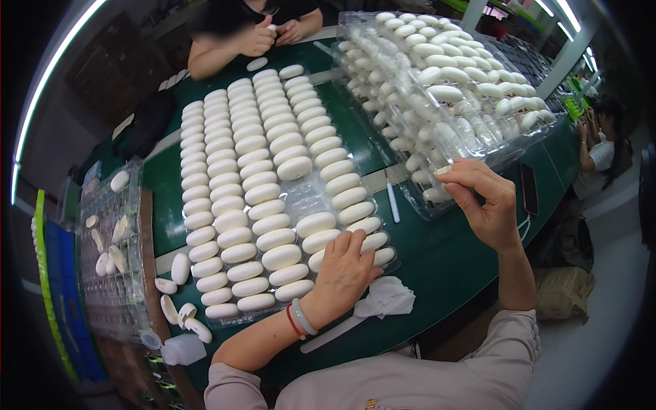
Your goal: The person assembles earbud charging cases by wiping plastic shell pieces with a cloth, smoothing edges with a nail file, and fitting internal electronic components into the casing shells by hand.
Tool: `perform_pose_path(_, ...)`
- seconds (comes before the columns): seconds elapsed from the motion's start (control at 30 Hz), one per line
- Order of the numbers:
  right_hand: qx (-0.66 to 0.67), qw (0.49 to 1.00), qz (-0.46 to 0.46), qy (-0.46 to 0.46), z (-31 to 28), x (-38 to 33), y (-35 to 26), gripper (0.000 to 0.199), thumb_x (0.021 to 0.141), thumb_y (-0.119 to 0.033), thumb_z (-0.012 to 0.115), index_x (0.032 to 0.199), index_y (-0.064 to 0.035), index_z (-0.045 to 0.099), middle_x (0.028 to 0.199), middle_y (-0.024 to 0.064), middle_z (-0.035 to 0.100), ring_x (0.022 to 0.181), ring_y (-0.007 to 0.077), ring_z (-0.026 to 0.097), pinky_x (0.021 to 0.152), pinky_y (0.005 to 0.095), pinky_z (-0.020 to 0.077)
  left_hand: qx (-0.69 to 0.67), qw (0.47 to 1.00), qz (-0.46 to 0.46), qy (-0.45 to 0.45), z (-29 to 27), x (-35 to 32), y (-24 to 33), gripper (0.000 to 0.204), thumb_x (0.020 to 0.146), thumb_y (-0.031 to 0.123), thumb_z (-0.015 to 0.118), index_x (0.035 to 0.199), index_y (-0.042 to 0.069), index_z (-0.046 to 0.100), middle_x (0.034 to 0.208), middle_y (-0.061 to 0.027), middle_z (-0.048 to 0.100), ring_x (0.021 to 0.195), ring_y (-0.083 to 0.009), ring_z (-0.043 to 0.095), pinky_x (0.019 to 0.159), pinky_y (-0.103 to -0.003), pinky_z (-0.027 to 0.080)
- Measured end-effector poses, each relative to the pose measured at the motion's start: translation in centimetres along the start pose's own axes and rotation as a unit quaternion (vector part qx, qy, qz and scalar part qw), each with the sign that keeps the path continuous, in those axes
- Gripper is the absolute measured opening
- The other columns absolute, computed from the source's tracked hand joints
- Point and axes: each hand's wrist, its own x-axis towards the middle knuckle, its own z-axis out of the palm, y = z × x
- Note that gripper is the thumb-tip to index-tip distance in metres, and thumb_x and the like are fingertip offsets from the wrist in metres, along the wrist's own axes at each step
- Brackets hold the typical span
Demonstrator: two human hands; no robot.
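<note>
A clear plastic tray (307, 198) lies before me, filled with rows of glossy white oval cases (281, 257). One column of it has a gap where bare plastic shows. My left hand (342, 273) rests over the tray's near right part, fingers bent down around a white oval case (316, 261) that is mostly hidden beneath them. Raised at the right, my right hand (484, 198) pinches thumb and forefinger together. Its fingertips are beside the near edge of a stack of clear trays (437, 137); anything between them is too small to make out.
Opened case halves (169, 309) and a translucent bottle (183, 350) lie at the left. A crumpled white cloth (387, 298), a white pen-like tool (392, 201) and a phone (528, 189) are on the green table (444, 239). Across it a person's hands (258, 39) hold a white piece.
</note>
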Motion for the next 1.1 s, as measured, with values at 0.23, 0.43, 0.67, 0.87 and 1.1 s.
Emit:
perform_pose_path(0.23, -0.002, 0.965, 0.125, 0.232, -8.7, 1.8, 4.1, 0.014, 0.084, -0.012, 0.059, 0.093, -0.0016, 0.065, 0.084, 0.0093, 0.066, 0.071, 0.017, 0.062, 0.065, 0.0255, 0.0488, 0.007, 0.999, 0.019, -0.05, 1.4, 0.5, 0.5, 0.031, 0.071, 0.026, 0.066, 0.083, -0.002, 0.059, 0.093, -0.0113, 0.047, 0.088, -0.0254, 0.044, 0.075, -0.035, 0.038)
perform_pose_path(0.43, -0.125, 0.989, 0.068, -0.033, -7.3, 7.5, 9.7, 0.026, 0.082, -0.015, 0.062, 0.107, -0.005, 0.061, 0.104, 0.0111, 0.061, 0.096, 0.0201, 0.055, 0.08, 0.0318, 0.0454, 0.007, 1.0, 0.006, -0.028, 0.3, -0.2, 0.5, 0.029, 0.075, 0.022, 0.064, 0.089, -0.002, 0.057, 0.094, -0.0131, 0.049, 0.09, -0.028, 0.045, 0.079, -0.036, 0.039)
perform_pose_path(0.67, -0.202, 0.943, 0.034, -0.261, -2.4, 9.4, 10.1, 0.032, 0.077, -0.01, 0.064, 0.109, -0.0067, 0.058, 0.099, 0.0113, 0.056, 0.098, 0.0264, 0.05, 0.089, 0.0358, 0.0388, -0.681, 0.692, -0.22, -0.092, -4.4, -4.0, -1.6, 0.029, 0.094, 0.019, 0.044, 0.116, 0.0, 0.046, 0.109, -0.0123, 0.056, 0.099, -0.0205, 0.056, 0.088, -0.03, 0.044)
perform_pose_path(0.87, -0.027, 0.996, 0.078, -0.03, -5.1, 7.9, 6.9, 0.032, 0.081, -0.011, 0.061, 0.111, -0.0006, 0.055, 0.101, 0.011, 0.058, 0.091, 0.0185, 0.056, 0.08, 0.0302, 0.0445, -0.807, 0.533, -0.253, -0.024, -5.5, -9.6, -2.0, 0.049, 0.091, 0.023, 0.049, 0.131, 0.005, 0.029, 0.113, -0.0144, 0.049, 0.105, -0.0253, 0.053, 0.085, -0.037, 0.048)
perform_pose_path(1.1, 0.541, 0.702, 0.337, -0.318, 6.2, -1.6, -6.4, 0.035, 0.079, -0.003, 0.064, 0.111, 0.0038, 0.051, 0.097, 0.0106, 0.061, 0.088, 0.0154, 0.059, 0.079, 0.0281, 0.0475, -0.786, 0.531, -0.307, 0.073, -3.8, -12.8, -2.4, 0.022, 0.085, 0.023, 0.059, 0.092, 0.006, 0.048, 0.08, -0.0032, 0.051, 0.074, -0.0119, 0.053, 0.066, -0.026, 0.047)
